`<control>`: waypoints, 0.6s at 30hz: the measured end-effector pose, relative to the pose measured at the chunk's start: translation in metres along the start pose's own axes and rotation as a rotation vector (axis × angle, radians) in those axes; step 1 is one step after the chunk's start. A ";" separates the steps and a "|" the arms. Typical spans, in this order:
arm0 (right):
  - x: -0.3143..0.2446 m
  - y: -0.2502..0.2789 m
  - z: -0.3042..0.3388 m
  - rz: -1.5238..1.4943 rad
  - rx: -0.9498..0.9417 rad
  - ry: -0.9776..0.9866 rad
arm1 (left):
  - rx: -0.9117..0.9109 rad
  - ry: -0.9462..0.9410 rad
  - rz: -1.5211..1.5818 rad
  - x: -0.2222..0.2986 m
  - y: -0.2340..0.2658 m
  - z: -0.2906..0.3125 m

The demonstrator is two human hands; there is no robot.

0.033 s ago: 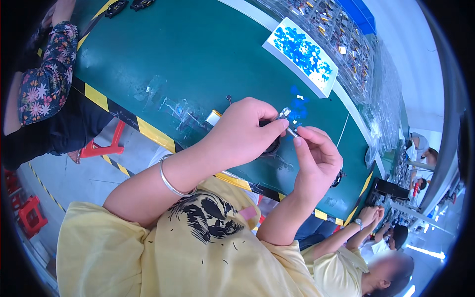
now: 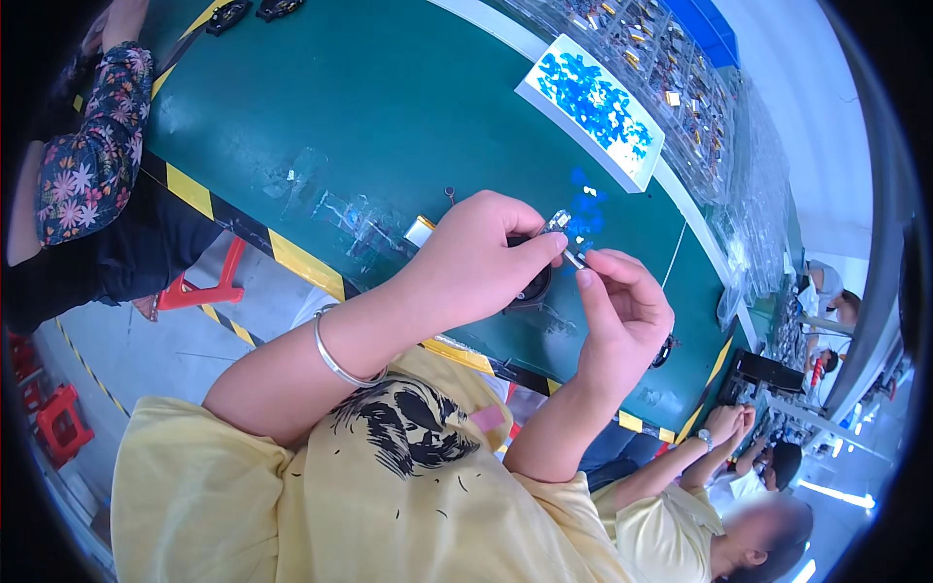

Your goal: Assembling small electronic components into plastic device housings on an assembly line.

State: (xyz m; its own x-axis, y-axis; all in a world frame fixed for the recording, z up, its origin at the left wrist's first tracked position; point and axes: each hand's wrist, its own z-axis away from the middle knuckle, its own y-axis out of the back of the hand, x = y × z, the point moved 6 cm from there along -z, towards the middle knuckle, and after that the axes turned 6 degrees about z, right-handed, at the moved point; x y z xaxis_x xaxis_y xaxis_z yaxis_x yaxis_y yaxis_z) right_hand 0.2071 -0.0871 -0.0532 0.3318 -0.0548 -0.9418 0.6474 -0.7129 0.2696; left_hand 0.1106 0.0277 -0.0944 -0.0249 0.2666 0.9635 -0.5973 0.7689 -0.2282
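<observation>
My left hand [image 2: 486, 255] is closed in a pinch on a small circuit board [image 2: 557, 222] with bright spots on it. Close beside it, my right hand [image 2: 627, 309] pinches a thin pale strip [image 2: 575, 260] between thumb and forefinger; the strip's far end reaches toward the left thumb, and whether it joins the board I cannot tell. Under my hands lies a black round housing [image 2: 533, 291], mostly covered by the left hand. A silver and yellow battery pouch [image 2: 420, 230] sits left of that hand, near a small dark ring-shaped part [image 2: 449, 192].
A white tray [image 2: 530, 95] of small blue pieces stands at the back of the green table [image 2: 321, 107]. Behind it are compartments of small parts [image 2: 671, 87]. Black parts [image 2: 228, 16] lie far left. Co-workers sit to the left and right.
</observation>
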 end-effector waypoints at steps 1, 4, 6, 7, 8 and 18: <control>-0.001 0.000 0.000 0.002 0.004 0.035 | -0.001 0.001 0.000 0.000 0.000 0.000; -0.001 0.000 -0.001 0.045 0.016 0.130 | 0.005 -0.040 -0.047 0.002 0.003 0.001; -0.004 -0.001 0.000 0.084 0.023 0.193 | -0.061 0.007 -0.050 0.001 0.001 0.000; -0.007 -0.001 0.002 0.161 0.067 0.215 | -0.060 0.008 -0.051 0.003 0.002 0.000; -0.010 -0.002 0.004 0.238 0.110 0.238 | -0.081 0.126 0.185 -0.002 0.000 0.001; -0.008 -0.011 0.006 0.327 0.063 0.281 | -0.019 0.180 0.728 -0.016 -0.008 0.002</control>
State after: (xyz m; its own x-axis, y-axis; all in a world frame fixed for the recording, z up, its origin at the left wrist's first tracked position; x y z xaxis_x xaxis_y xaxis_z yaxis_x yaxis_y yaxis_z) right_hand 0.1935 -0.0832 -0.0493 0.6918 -0.0988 -0.7153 0.4368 -0.7316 0.5234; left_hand 0.1148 0.0161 -0.1074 -0.2755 0.8015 0.5308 -0.4661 0.3716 -0.8029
